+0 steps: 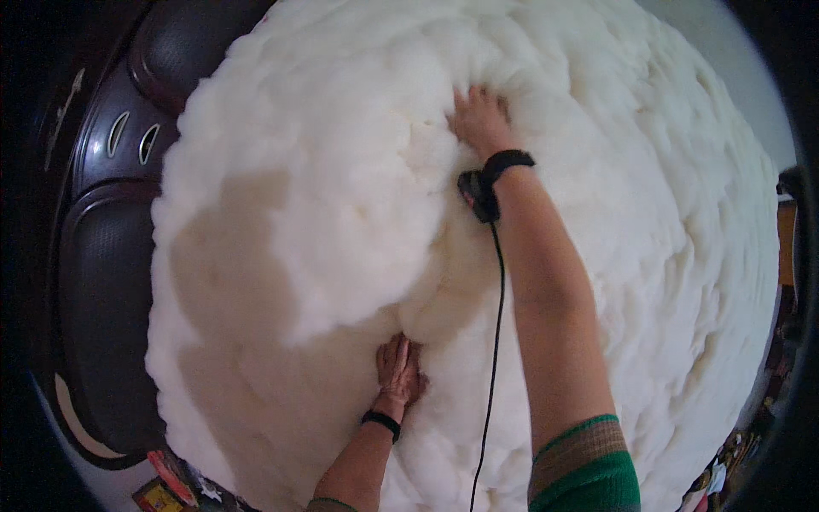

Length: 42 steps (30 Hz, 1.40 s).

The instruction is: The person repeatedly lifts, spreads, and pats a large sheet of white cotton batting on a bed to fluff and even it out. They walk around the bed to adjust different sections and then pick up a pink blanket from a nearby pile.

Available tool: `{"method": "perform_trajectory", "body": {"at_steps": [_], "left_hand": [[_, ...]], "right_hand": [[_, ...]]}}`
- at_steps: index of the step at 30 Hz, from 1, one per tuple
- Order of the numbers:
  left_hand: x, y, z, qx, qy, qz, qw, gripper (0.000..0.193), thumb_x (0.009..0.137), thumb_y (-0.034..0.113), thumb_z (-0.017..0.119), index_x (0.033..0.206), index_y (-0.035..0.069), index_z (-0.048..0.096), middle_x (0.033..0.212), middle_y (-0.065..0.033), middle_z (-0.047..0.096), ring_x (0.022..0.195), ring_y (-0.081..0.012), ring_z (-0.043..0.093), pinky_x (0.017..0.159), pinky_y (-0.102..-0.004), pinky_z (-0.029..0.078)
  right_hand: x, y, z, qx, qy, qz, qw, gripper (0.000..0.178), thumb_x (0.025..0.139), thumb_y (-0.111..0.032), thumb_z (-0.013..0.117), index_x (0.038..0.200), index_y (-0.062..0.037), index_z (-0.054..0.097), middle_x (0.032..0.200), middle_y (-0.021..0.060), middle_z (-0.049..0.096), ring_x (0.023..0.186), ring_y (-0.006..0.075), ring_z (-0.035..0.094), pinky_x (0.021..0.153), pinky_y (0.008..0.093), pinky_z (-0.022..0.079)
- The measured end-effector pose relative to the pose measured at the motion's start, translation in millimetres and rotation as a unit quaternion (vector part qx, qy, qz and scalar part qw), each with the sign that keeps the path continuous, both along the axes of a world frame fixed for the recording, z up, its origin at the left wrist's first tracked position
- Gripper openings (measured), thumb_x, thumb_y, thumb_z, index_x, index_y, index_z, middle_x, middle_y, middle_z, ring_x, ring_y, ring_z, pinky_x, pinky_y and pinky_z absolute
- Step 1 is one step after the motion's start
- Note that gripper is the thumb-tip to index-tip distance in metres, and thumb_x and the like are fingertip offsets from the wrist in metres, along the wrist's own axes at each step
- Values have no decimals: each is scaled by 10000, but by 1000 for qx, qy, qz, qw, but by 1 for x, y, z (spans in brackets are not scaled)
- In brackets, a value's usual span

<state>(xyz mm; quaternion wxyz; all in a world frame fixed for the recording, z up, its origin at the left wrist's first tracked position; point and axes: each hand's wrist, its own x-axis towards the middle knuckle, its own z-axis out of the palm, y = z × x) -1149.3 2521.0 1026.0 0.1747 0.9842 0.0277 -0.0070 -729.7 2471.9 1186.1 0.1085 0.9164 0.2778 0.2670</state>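
Note:
A huge mound of fluffy white cotton batting (341, 119) fills most of the view, its surface lumpy and soft. My right hand (482, 119) reaches far across it, fingers spread and their tips sunk slightly into the fluff. Nearer to me, my left hand (399, 371) lies against a fold of the batting, its fingers stretched out and partly buried. A black wristband with a small dark device (478, 194) is on my right wrist, and a thin black cable (497, 333) runs down from it over the batting. On my left wrist sits a narrow black band (382, 424).
A dark brown panelled wooden headboard (111, 273) with pale inlays borders the batting on the left. Colourful small items (166, 486) lie at the lower left, more clutter (725, 465) at the lower right. A pale wall (725, 51) shows at the upper right.

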Motion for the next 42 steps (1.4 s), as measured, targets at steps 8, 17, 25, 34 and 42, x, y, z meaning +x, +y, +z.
{"method": "perform_trajectory", "body": {"at_steps": [8,17,25,34,42], "left_hand": [[13,-24,15,46,152,2,987,655,651,226,599,1252,31,430,1382,-179,310,1328,-367,193,1073,-538,111],[9,-79,7,154,42,-13,987,636,687,178,595,1264,-5,401,1409,-168,272,1346,-359,147,1094,-535,67],[37,-89,9,35,67,18,997,564,679,83,568,1210,-60,443,1327,-187,346,1326,-375,190,1091,-538,97],[36,-101,9,115,-71,-2,991,607,726,118,587,1272,-64,394,1342,-168,350,1340,-335,180,1107,-517,96],[15,-128,-21,130,-22,15,991,556,747,128,585,1251,-39,421,1327,-170,381,1310,-324,267,1087,-492,169]], "right_hand": [[8,-96,41,179,19,23,983,548,844,-439,512,1312,-167,427,1312,161,420,1238,363,348,990,539,283],[-6,-242,23,130,256,-46,957,586,867,-440,486,1357,-144,363,1367,186,355,1258,370,336,1025,511,256],[54,-475,-12,116,38,-337,933,648,833,-420,516,1377,-134,312,1386,207,325,1300,365,266,1056,482,221],[22,-433,3,274,11,-97,957,574,892,-406,470,1367,-108,349,1357,247,354,1258,388,322,1034,477,267],[-96,-395,15,186,157,-102,964,544,877,-410,479,1335,-133,384,1303,177,390,1228,365,332,961,542,296]]}}
